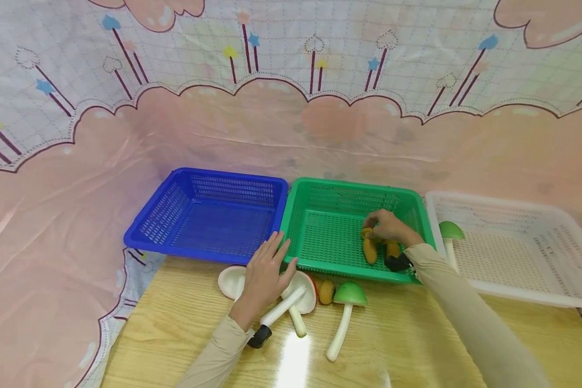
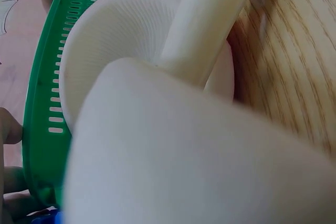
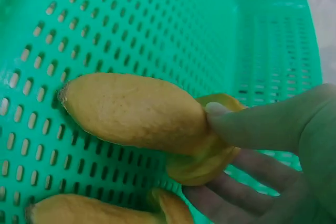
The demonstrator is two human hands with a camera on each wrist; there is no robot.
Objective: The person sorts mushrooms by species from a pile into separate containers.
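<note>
My right hand (image 1: 375, 226) reaches into the green basket (image 1: 330, 189) and pinches a yellow toy mushroom (image 1: 369, 250) by its cap. The right wrist view shows the thumb (image 3: 252, 127) pressing on that yellow mushroom (image 3: 131, 111), with fingers curled under the cap. A second yellow mushroom (image 1: 393, 249) lies beside it on the basket floor. My left hand (image 1: 267, 269) lies flat, fingers straight, on white toy mushrooms (image 1: 298, 293) on the table, with its fingertips at the green basket's front rim. In the left wrist view a white mushroom's ribbed cap (image 2: 121, 40) leans against the green basket (image 2: 44, 103).
A blue basket (image 1: 208, 215) stands left of the green one, a white basket (image 1: 514, 248) right of it with a green-capped mushroom (image 1: 450, 230) inside. On the wooden table (image 1: 417, 345) lie a green-capped mushroom (image 1: 349, 295) and a small yellow one (image 1: 326, 291).
</note>
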